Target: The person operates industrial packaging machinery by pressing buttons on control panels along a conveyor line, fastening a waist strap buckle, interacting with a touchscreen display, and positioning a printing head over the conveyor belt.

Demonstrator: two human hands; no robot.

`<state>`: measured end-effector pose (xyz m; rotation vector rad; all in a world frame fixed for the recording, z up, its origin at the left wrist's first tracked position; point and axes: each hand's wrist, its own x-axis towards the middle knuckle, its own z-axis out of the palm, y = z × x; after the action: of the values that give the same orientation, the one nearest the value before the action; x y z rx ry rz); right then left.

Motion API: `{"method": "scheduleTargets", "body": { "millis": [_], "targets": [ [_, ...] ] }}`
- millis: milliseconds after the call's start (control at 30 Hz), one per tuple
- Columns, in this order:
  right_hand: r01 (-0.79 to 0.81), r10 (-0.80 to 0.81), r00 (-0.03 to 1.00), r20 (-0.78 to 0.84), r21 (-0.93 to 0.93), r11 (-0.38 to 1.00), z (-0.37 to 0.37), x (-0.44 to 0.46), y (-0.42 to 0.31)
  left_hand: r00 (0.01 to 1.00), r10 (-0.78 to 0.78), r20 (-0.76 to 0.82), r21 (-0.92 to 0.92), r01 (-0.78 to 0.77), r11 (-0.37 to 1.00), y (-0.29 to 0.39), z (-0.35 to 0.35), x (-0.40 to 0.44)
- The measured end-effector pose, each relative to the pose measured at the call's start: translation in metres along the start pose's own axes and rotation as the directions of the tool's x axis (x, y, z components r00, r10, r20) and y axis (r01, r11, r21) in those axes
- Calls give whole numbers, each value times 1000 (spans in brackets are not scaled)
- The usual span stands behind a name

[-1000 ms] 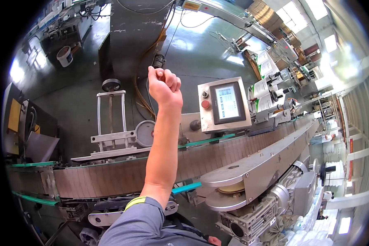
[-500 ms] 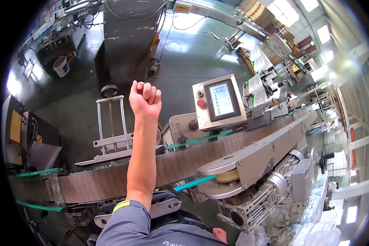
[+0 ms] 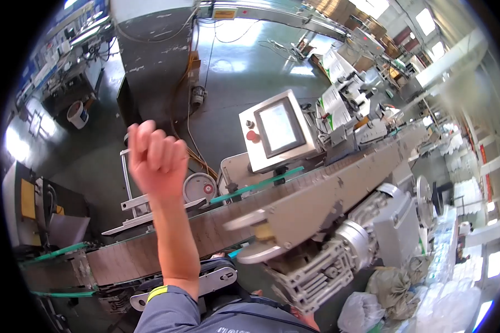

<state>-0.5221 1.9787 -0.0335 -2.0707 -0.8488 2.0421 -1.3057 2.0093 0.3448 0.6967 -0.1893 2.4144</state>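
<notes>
My left hand (image 3: 159, 158) is raised over the conveyor's far side, its fingers curled into a loose fist. Nothing shows sticking out of it. Behind the hand, it partly hides a metal frame with upright rods (image 3: 129, 176). A slatted conveyor belt (image 3: 130, 252) passes beneath my forearm. To the hand's right stands a control box with a touch screen (image 3: 279, 130), which also bears a red button (image 3: 252, 136). Only a small part of my right hand (image 3: 306, 318) shows low in the view, beside the motor housing; its fingers are hidden.
A metal guard arm (image 3: 322, 205) with a motor and gearbox (image 3: 316, 275) juts in at the right. Green guide rails (image 3: 255, 186) line the belt. Cables lie on the floor beyond. Filled sacks (image 3: 391, 294) sit at lower right, and a white bucket (image 3: 78, 115) stands far left.
My left fist has moved left and somewhat down, and looks larger and blurred. The camera view has shifted, so the control box appears further left. More of my right hand's side shows.
</notes>
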Motion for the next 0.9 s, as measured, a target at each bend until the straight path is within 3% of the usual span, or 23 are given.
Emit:
{"method": "scheduleTargets", "body": {
  "millis": [67,167,267,333,367,400,467,500,533,567,600,633,667,700,733,767,833,900],
  "targets": [
    [145,-232,956,-180,-397,906,83,-84,-71,996,-33,85,47,29,998,13,31,-21],
    [270,-319,936,-148,-279,922,61,-48,-13,993,-73,89,28,71,997,24,83,-62],
    [279,-324,926,-195,-226,933,49,-56,-5,977,-8,213,189,-33,981,30,139,-119],
    [316,-325,910,-255,-77,946,21,-47,31,900,-97,426,63,78,995,-16,190,-159],
    [317,-311,908,-282,-25,948,6,-41,54,769,-212,604,308,21,951,-31,203,-172],
    [309,-316,891,-326,-73,948,-14,-33,78,712,-256,654,316,50,948,-61,223,-189],
    [300,-326,880,-345,-129,945,-67,-8,133,492,-484,724,377,307,874,-125,255,-212],
    [238,-267,889,-371,-123,964,-97,9,177,722,-472,506,395,293,871,-136,246,-255],
    [183,-212,895,-393,-111,977,-119,22,204,727,-571,382,451,392,802,-168,250,-285],
    [133,-75,914,-400,120,984,-136,-6,200,714,-655,248,480,496,723,-201,255,-316],
    [82,61,922,-382,349,934,-157,-30,198,656,-755,-10,908,322,268,-228,266,-338],
    [67,158,898,-411,481,874,-179,-32,211,522,-808,-273,939,325,-108,-275,276,-356],
    [54,267,864,-427,605,795,-196,-40,232,478,-782,-400,894,13,-449,-308,260,-385],
    [60,268,863,-429,613,788,-209,-45,249,433,-853,-293,790,-393,-471,-320,227,-414],
    [86,329,846,-419,717,691,-221,-46,269,287,-924,-254,714,-589,-379,-314,172,-443],
    [116,387,832,-397,808,578,-230,-47,286,129,-876,-466,693,-563,-451,-307,129,-472],
    [115,376,829,-414,784,610,-239,-52,306,-55,-647,-760,636,-269,-724,-290,76,-525],
    [91,372,825,-426,749,656,-248,-59,334,-125,-464,-877,478,-331,-814,-233,-7,-578]
  ]
}}
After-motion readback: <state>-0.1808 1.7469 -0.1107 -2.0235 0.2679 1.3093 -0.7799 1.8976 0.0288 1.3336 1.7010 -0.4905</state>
